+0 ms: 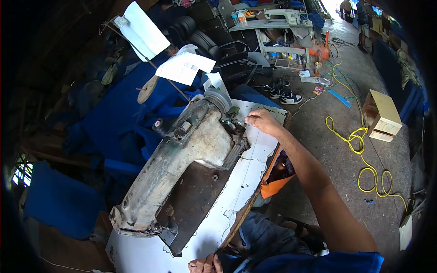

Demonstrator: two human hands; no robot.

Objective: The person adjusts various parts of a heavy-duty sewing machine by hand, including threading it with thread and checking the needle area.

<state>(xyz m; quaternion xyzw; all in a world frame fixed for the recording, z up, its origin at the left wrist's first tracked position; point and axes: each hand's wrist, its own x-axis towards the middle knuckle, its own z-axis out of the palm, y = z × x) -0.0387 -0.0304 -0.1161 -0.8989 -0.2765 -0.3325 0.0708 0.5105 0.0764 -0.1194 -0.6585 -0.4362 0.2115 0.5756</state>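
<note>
A worn industrial sewing machine head, its paint chipped, lies tilted over the cut-out in a white tabletop. At its far end is a grey handwheel. Just right of the machine's exposed metal mechanism, my right hand has its fingers pinched together; whatever they hold is too small to make out. My left hand rests at the near table edge with its fingers curled, partly cut off by the frame, so its grip is hidden. A small round metal part sits in the dark cut-out area.
An orange bag hangs by the table's right edge. Blue fabric and an office chair stand beyond the machine. On the floor are a yellow cable, a wooden box and sneakers. Another sewing table stands behind.
</note>
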